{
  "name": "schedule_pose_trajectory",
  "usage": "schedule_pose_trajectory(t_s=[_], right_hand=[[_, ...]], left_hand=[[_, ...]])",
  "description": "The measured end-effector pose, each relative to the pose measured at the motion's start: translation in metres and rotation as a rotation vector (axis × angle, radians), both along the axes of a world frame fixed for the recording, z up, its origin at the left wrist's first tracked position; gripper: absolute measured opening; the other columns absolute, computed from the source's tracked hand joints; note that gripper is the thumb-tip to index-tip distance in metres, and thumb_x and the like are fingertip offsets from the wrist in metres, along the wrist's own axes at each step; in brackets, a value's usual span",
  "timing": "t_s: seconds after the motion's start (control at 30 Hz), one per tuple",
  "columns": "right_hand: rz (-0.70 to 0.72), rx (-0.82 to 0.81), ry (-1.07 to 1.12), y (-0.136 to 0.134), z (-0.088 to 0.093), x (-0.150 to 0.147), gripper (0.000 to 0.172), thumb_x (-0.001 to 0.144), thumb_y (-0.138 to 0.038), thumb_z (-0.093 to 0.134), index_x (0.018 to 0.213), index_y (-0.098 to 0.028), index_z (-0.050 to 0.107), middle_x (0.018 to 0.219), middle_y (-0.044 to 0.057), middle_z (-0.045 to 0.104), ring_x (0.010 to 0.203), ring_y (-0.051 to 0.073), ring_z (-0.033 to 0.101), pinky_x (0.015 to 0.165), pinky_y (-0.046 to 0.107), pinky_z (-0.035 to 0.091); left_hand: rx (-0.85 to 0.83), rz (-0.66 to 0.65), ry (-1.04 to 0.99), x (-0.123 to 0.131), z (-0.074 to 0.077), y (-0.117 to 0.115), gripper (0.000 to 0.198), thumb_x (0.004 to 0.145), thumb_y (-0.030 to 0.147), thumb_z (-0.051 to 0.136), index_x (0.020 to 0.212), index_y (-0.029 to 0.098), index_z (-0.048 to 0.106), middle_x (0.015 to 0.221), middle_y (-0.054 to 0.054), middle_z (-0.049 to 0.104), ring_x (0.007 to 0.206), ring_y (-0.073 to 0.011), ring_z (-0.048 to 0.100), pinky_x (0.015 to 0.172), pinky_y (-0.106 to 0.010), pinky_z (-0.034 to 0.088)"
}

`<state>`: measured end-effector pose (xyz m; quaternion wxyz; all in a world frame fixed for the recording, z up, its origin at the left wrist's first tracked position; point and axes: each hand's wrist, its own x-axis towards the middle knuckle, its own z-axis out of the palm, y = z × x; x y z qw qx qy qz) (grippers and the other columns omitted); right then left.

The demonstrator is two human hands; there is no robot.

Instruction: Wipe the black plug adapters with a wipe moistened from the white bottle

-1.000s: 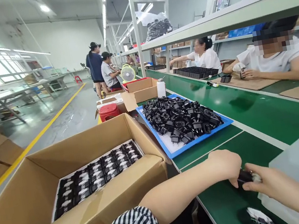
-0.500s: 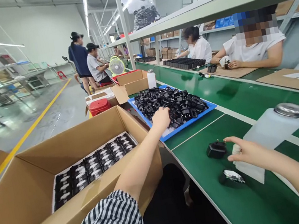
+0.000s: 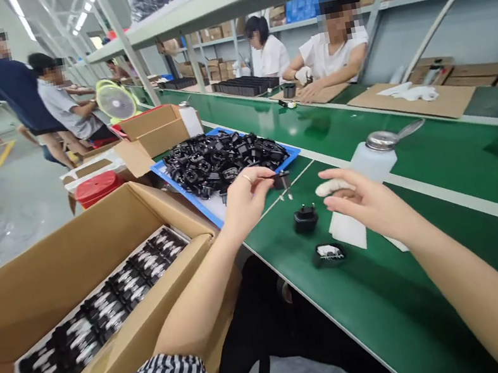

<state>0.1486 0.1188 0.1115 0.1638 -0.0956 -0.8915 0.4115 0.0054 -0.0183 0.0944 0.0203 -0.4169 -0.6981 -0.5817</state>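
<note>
Pinching a black plug adapter (image 3: 282, 179) in our left hand (image 3: 245, 203), just beside the blue tray (image 3: 182, 188); our right hand (image 3: 368, 204) hovers spread, perhaps gloved at one fingertip; another adapter (image 3: 306, 220) stands nearer us than the tray.

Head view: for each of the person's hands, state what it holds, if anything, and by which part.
Left hand pinches a black plug adapter by its body's near edge. Right hand is open, holding nothing.

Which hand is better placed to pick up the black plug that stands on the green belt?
Probably the right hand. It is open, holds nothing, and hovers just beside the standing plug. The left hand already pinches another plug in its fingers, above the belt by the blue tray.
</note>
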Motion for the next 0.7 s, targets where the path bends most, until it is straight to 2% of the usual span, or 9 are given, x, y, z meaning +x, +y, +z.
schedule_pose_trajectory(t_s=[0.07,0.1,0.17,0.23,0.3,0.4,0.47,0.53,0.7], right_hand=[[0.055,-0.076,0.106,-0.01,-0.006,0.0,0.042,0.071,-0.037,0.049,0.108,-0.021,0.039,0.091,0.005,0.052,0.07,0.016,0.052,0.052,0.025,0.044],[0.062,-0.046,0.16,-0.014,-0.01,0.001,0.044,0.069,-0.036,0.052,0.108,-0.02,0.039,0.094,0.005,0.051,0.072,0.016,0.051,0.054,0.026,0.044],[0.014,0.107,0.25,-0.018,-0.019,0.006,0.042,0.068,-0.036,0.055,0.106,-0.021,0.042,0.096,0.005,0.05,0.072,0.016,0.051,0.059,0.027,0.045],[-0.064,0.253,0.284,-0.017,-0.025,0.013,0.036,0.07,-0.037,0.053,0.102,-0.022,0.047,0.094,0.004,0.051,0.07,0.016,0.051,0.061,0.027,0.044],[-0.086,0.293,0.236,-0.013,-0.029,0.019,0.03,0.072,-0.037,0.05,0.098,-0.022,0.051,0.091,0.003,0.054,0.067,0.015,0.051,0.061,0.027,0.044],[-0.016,0.215,0.048,-0.001,-0.032,0.023,0.026,0.071,-0.035,0.049,0.093,-0.022,0.055,0.087,0.002,0.056,0.061,0.014,0.051,0.058,0.028,0.043],[0.021,0.133,-0.056,0.005,-0.033,0.022,0.026,0.068,-0.033,0.051,0.091,-0.022,0.055,0.084,0.001,0.057,0.06,0.014,0.051,0.058,0.028,0.043],[0.023,0.067,-0.088,0.008,-0.035,0.018,0.027,0.067,-0.031,0.052,0.091,-0.021,0.055,0.081,0.0,0.057,0.06,0.014,0.051,0.058,0.027,0.043],[0.037,0.027,-0.067,0.006,-0.043,0.014,0.025,0.066,-0.03,0.053,0.089,-0.021,0.055,0.084,0.0,0.056,0.065,0.013,0.051,0.061,0.025,0.043]], left_hand=[[0.157,-0.188,-0.315,0.029,-0.006,0.009,0.005,0.068,0.019,0.049,0.072,0.015,0.049,0.067,0.001,0.056,0.063,-0.0088,0.053,0.061,-0.021,0.043],[0.204,-0.262,-0.454,0.041,-0.01,0.013,0.008,0.066,0.021,0.051,0.07,0.015,0.047,0.066,0.001,0.056,0.063,-0.0093,0.054,0.06,-0.021,0.043],[0.238,-0.374,-0.653,0.059,-0.016,0.017,0.013,0.065,0.023,0.054,0.07,0.014,0.047,0.067,0.0,0.058,0.064,-0.0107,0.055,0.062,-0.023,0.044],[0.167,-0.459,-0.725,0.066,-0.02,0.015,0.013,0.065,0.024,0.054,0.072,0.014,0.049,0.068,-0.001,0.058,0.067,-0.0115,0.055,0.064,-0.024,0.043],[-0.02,-0.502,-0.633,0.066,-0.022,0.008,0.013,0.067,0.026,0.051,0.074,0.014,0.053,0.071,-0.001,0.059,0.069,-0.0117,0.055,0.068,-0.024,0.042],[-0.366,-0.365,-0.324,0.064,-0.028,-0.006,0.025,0.065,0.033,0.053,0.085,0.017,0.056,0.083,-0.002,0.059,0.074,-0.0138,0.054,0.07,-0.026,0.041],[-0.509,-0.275,-0.146,0.068,-0.037,-0.009,0.044,0.058,0.037,0.059,0.099,0.02,0.051,0.095,-0.002,0.056,0.08,-0.0163,0.052,0.071,-0.028,0.041],[-0.578,-0.247,-0.037,0.075,-0.048,-0.007,0.05,0.057,0.035,0.061,0.103,0.022,0.048,0.098,-0.001,0.055,0.084,-0.0172,0.05,0.073,-0.029,0.04],[-0.627,-0.108,0.056,0.074,-0.064,0.006,0.032,0.065,0.029,0.054,0.097,0.023,0.052,0.088,0.0,0.058,0.082,-0.0162,0.05,0.072,-0.027,0.04]])
